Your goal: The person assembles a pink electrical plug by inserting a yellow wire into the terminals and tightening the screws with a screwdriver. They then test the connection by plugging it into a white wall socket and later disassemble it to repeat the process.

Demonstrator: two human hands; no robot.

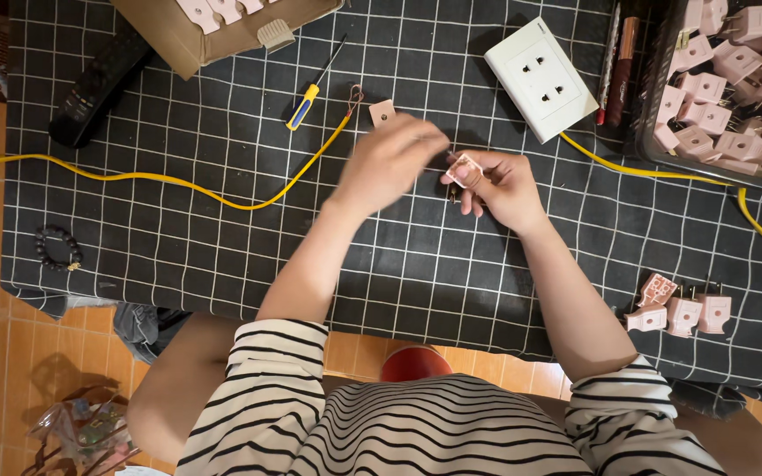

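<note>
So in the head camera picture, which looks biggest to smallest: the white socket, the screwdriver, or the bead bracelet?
1. White socket, clearly biggest.
2. Screwdriver, longer than the bracelet but thin.
3. Bead bracelet, smallest.

A small pink plug half [466, 167] (open face up) sits pinched above the mat.

A brown cardboard box [196, 40] (open, holding pink plugs) sits top left.
</note>
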